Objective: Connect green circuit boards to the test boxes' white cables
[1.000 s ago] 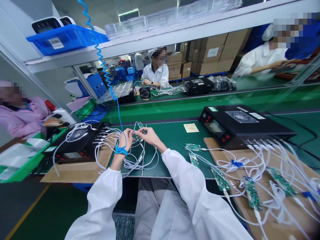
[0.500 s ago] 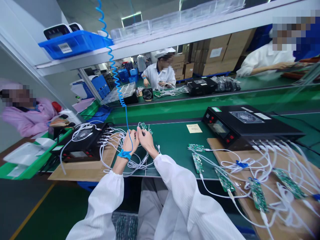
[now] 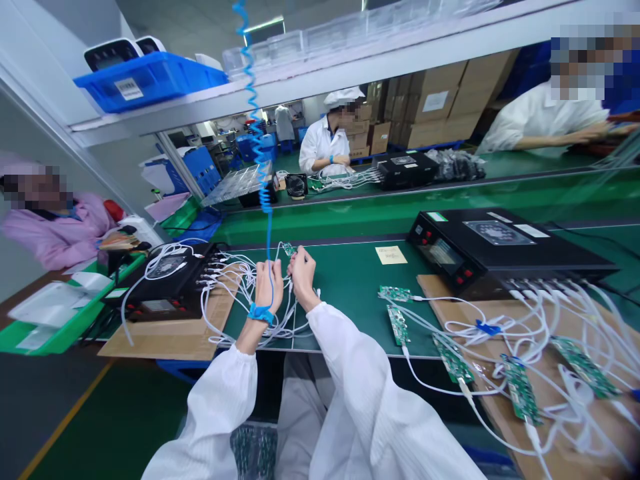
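Flat green benchtop (image 3: 345, 273), square pale-yellow paper note (image 3: 391, 255), flat brown cardboard sheets (image 3: 170, 340), looped white cables (image 3: 283, 331), narrow green circuit boards (image 3: 399, 325)

**Matt card and cloth beside smooth, shiny plastic**

The sleeves (image 3: 225, 393) at bottom centre are white cloth, finely ribbed, creased and matt. Upper left, the bin (image 3: 150, 81) is smooth blue plastic with a faint sheen; along the top, the trays (image 3: 320, 48) look like glossy clear plastic. The worktop (image 3: 345, 287) in mid-frame is smooth and green. At right, the case (image 3: 560, 257) has a smooth black finish, perhaps painted metal. Lower right, the circuit boards (image 3: 521, 390) look rough with small parts, the cables (image 3: 534, 439) smooth white plastic. The sheet (image 3: 165, 341) at lower left is matt brown cardboard.
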Demonstrator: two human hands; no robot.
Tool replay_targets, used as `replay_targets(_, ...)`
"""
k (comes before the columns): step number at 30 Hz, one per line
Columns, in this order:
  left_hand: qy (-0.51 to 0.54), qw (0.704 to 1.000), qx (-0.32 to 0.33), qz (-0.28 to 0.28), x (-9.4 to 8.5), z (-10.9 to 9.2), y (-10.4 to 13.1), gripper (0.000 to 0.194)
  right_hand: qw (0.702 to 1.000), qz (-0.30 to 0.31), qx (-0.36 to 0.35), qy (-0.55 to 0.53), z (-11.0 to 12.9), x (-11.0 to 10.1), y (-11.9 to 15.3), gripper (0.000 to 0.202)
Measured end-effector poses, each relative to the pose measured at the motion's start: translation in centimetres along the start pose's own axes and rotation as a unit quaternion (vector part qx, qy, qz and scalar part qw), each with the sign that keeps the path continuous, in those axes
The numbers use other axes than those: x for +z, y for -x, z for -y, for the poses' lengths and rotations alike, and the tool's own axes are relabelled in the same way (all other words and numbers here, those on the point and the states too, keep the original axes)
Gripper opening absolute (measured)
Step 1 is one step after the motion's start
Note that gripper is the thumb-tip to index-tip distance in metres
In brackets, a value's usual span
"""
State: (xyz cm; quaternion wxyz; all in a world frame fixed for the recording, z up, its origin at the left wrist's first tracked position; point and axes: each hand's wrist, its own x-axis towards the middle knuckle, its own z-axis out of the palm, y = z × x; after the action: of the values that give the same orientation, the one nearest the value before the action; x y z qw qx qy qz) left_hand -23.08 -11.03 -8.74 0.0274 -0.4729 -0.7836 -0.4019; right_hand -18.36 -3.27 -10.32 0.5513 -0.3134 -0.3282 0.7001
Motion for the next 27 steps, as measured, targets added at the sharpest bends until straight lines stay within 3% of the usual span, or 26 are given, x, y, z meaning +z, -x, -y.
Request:
replay_targets(3,-0.038,0.986,-0.004,0.163,-0.2,0.4,0.5,0.042,0.994,-0.038,0.049,-0.085,1.1,0.2,-0.6,0.035)
replay_targets(6,-0.030,0.973,0.020,0.227,0.0,0.6,1.2,0.044,0.982,-0.054,0.110,-0.143,1.8,0.3,-1.0,0.032)
replay_targets(14,-0.059,0.971,0.056,0.224,0.9,0.9,1.4,0.032,0.959,-0.086,0.180,-0.200,1.4,-0.1,-2.1,0.028)
replay_targets(27,-0.066,0.972,0.050,0.221,2.2,0.2,0.6,0.035,0.968,-0.066,0.184,-0.160,0.5,-0.5,-5.0,0.028)
